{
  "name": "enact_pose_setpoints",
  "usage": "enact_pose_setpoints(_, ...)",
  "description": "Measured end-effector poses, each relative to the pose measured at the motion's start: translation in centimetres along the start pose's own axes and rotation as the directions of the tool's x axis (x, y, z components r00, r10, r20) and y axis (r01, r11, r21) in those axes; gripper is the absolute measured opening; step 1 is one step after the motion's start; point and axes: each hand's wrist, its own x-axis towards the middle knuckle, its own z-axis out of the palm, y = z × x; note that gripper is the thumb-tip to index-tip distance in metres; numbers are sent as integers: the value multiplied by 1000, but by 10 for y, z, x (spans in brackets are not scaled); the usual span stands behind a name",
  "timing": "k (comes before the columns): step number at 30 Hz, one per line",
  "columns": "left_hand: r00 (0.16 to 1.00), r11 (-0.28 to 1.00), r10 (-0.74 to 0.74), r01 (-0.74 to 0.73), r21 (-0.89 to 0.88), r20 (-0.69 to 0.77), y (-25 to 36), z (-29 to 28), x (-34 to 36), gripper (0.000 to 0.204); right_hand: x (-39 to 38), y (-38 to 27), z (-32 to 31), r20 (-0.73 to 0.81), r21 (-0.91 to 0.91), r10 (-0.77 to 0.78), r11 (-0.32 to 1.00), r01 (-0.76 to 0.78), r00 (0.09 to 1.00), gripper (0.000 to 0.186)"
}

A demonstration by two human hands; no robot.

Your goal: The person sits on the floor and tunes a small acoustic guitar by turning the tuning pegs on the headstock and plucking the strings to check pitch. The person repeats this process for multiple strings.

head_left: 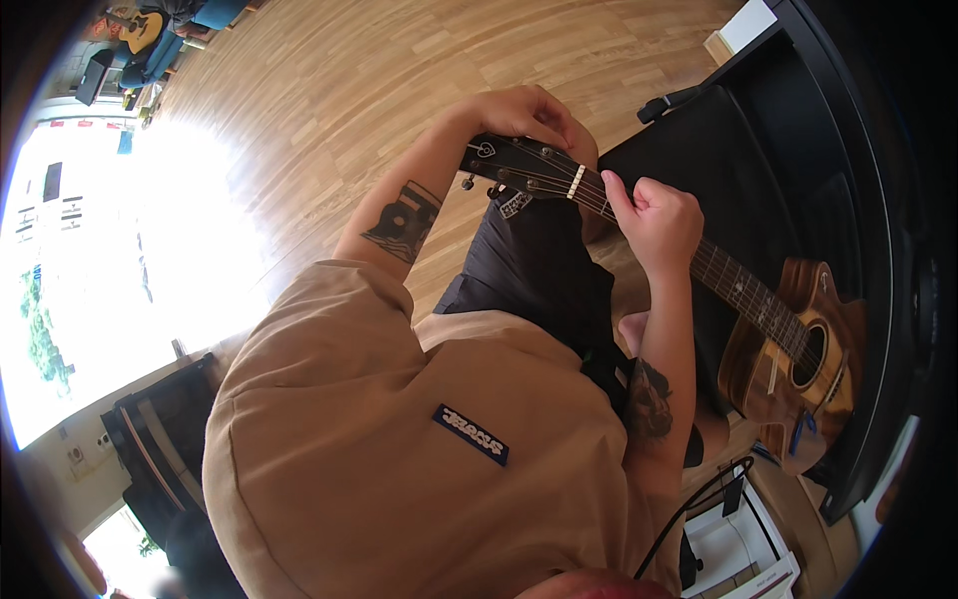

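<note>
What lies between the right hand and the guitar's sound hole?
In the head view, the strung, inlaid fretboard lies between the right hand and the sound hole.

you're in what looks like a music space, perhaps a guitar shop or a teaching studio; you can't tell which from this view. the acoustic guitar (743,290) in front of you points to it, and so does a second guitar (142,31) across the room, upright beside blue seating (160,62). around you runs a broad wooden floor (349,60). to your left, a large bright window (110,240) carries dark markings, rather like a shopfront, with greenery (45,339) showing through, though glare hides most of what's outside.
</note>
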Motion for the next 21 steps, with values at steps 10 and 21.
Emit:
enact_pose_setpoints(10,992,988,-72,85,-131,102,-9,-8,0,19,0,-1,0,3,-5,2,1000,-2,1000,59)
enact_pose_setpoints(21,998,999,-47,47,22,-32,15,6,-3,30,0,-1,0,-10,15,-7,1000,8,1000,59)
